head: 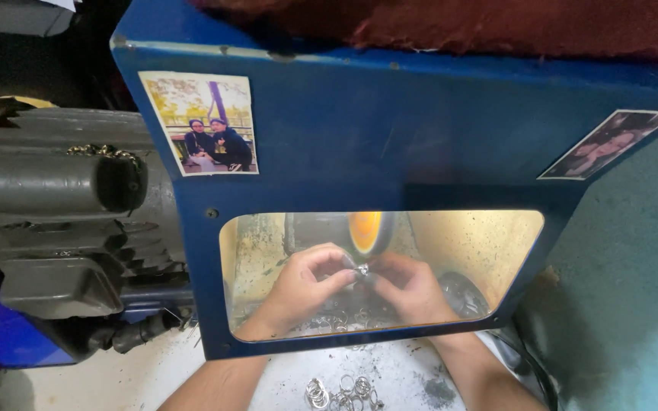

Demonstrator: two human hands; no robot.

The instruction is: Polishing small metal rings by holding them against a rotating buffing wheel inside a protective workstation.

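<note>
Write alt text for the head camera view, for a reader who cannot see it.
Behind a clear window in a blue hood, the left hand and right hand pinch a small shiny metal piece just below an orange wheel. Silver rings lie on the bench in front, a grey motor at left.

Small metal-polishing workshop, by every sign. Blue sheet-metal hood (420, 114) with a clear viewing window (451, 251); inside it, an orange buffing wheel (365, 230) under warm lamp light. Left of the hood, a heavy grey ribbed motor (62, 221), grimy and worn. Below the hood, a dusty pale counter (154, 373) strewn with small silver rings (342, 394) and dark grit. Two snapshots (203, 123) stuck on the hood's face.
</note>
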